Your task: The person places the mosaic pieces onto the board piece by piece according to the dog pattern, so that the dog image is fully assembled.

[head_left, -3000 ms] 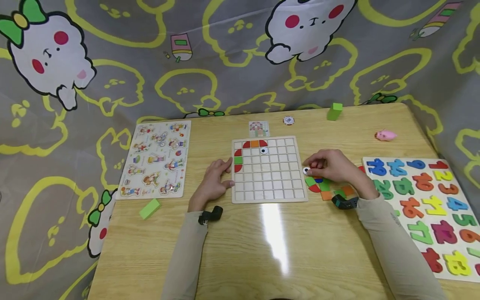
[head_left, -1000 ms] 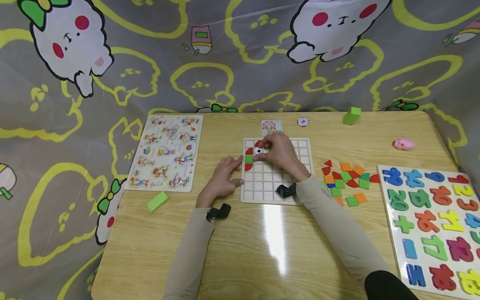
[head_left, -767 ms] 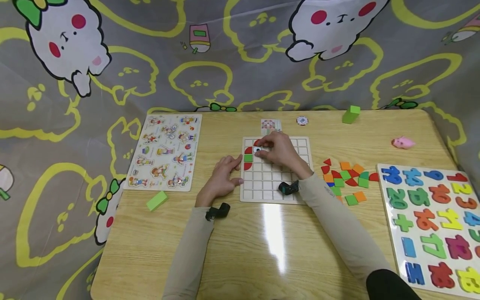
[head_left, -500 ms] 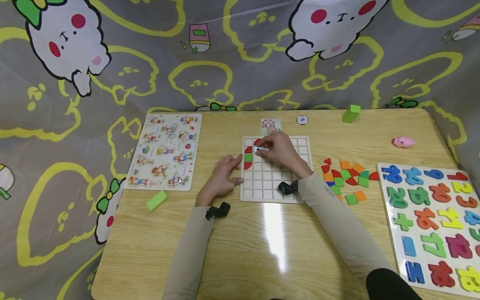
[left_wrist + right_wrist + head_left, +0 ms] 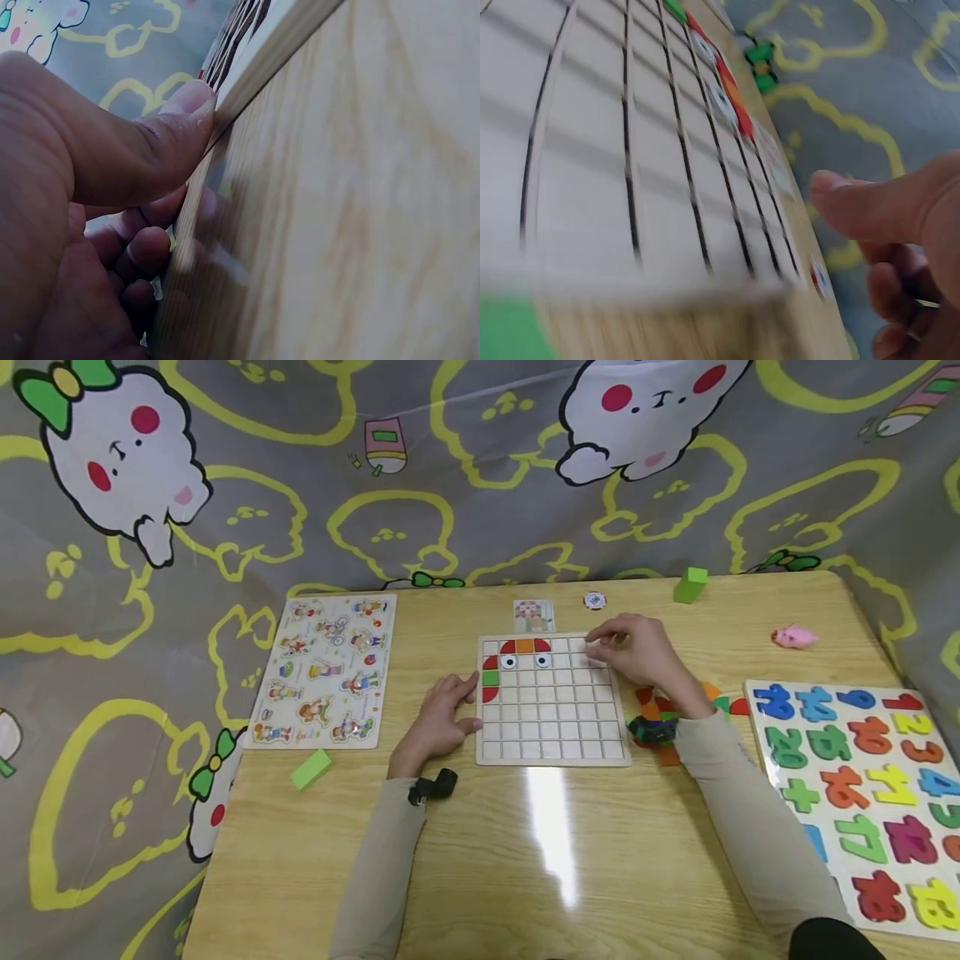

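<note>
Grid board (image 5: 554,713), apparently mid-filling: your left hand (image 5: 435,727), fingers relaxed, touches its edge; your right hand (image 5: 639,650), loosely curled, seemingly empty, likely needs another loose tile (image 5: 669,757).

On one grid board (image 5: 553,712): two eye discs (image 5: 542,661), four red tiles (image 5: 491,694), one orange tile (image 5: 524,646), one green tile (image 5: 491,677).

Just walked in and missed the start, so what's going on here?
A person is working at a wooden grid board, the left hand touching its left edge. The right hand, seemingly empty, is near the far right corner. Red, orange and green pieces and two eye tiles sit toward the grid's far left corner; most cells are bare. Loose coloured pieces lie right of the board, partly hidden.
</note>
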{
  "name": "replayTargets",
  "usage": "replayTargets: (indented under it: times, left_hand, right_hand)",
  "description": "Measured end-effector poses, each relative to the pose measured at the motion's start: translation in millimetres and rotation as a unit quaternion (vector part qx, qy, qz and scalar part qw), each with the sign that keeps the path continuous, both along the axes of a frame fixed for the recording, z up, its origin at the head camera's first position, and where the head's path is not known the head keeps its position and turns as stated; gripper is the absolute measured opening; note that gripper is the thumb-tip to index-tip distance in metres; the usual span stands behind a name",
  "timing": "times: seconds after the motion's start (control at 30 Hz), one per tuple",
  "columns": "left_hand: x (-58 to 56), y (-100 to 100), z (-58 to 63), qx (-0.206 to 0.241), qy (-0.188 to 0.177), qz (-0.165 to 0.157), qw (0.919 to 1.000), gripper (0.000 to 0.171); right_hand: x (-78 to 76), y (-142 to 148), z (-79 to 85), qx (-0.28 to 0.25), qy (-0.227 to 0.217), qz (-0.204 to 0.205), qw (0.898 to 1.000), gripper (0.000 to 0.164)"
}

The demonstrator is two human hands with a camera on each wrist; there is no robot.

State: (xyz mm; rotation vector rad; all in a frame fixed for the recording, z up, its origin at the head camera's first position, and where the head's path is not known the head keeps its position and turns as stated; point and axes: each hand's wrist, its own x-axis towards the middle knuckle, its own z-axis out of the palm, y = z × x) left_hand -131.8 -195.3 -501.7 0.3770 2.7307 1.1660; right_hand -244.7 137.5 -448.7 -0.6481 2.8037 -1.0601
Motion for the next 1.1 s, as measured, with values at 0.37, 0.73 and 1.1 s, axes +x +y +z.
replayTargets:
  times: [0.37, 0.73, 1.1]
  left_hand:
    - [2.9, -4, -0.9, 0.000, 0.003, 0.013, 0.9999, 0.080]
    - [2.2, 2, -3.4, 0.000, 0.013, 0.005, 0.9999, 0.081]
    - [1.2, 1, -2.7, -0.005, 0.008, 0.003, 1.0000, 0.080]
  right_hand:
    - [18.0, 74, -4.5, 0.095, -0.061, 0.006, 0.994, 0.020]
    - [21.8, 78, -6.9, 0.097, -0.083, -0.007, 0.992, 0.016]
    - [19.5, 68, -8.2, 0.055, -0.066, -0.011, 0.996, 0.011]
